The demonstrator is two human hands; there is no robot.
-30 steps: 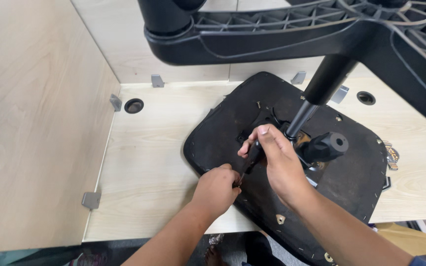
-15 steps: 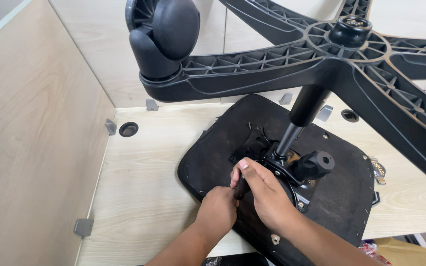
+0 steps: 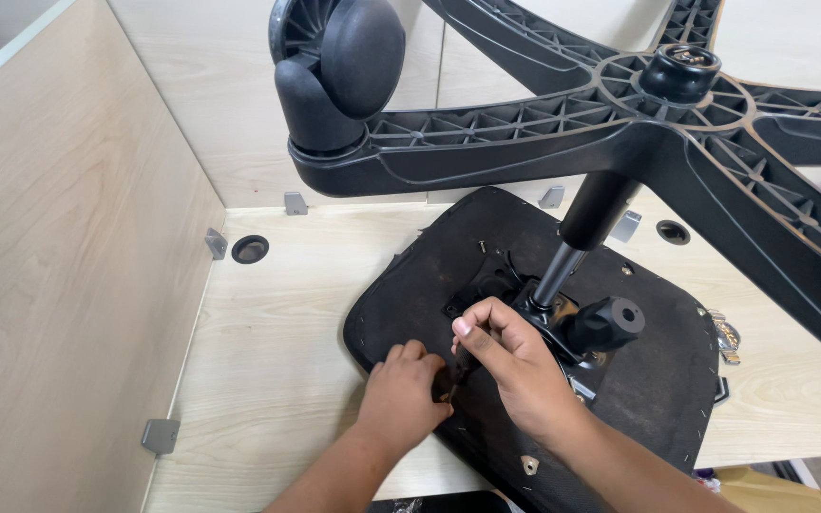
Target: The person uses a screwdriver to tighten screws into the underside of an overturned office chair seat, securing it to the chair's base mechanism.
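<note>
An upside-down office chair lies on a light wooden desk [image 3: 268, 323]. Its black seat underside [image 3: 648, 380] faces up, and a gas column [image 3: 582, 237] rises from the metal mechanism [image 3: 572, 332] to the black star base [image 3: 620, 123], which carries a caster [image 3: 339, 71]. My right hand [image 3: 510, 366] grips a dark slim tool [image 3: 458, 366] pointed down at the seat beside the mechanism. Closed beside the tool's tip, my left hand [image 3: 401, 394] rests on the seat; what its fingers pinch is hidden.
Wooden partition walls [image 3: 68, 247] close the desk on the left and at the back. A round cable hole [image 3: 250, 249] and grey brackets [image 3: 161, 435] sit near the left wall. Small metal parts [image 3: 726, 337] lie right of the seat. The star base overhangs the workspace.
The view has tilted up, showing more of the star base and the caster. Both hands stay together by the mechanism, shifted slightly toward the seat's front edge.
</note>
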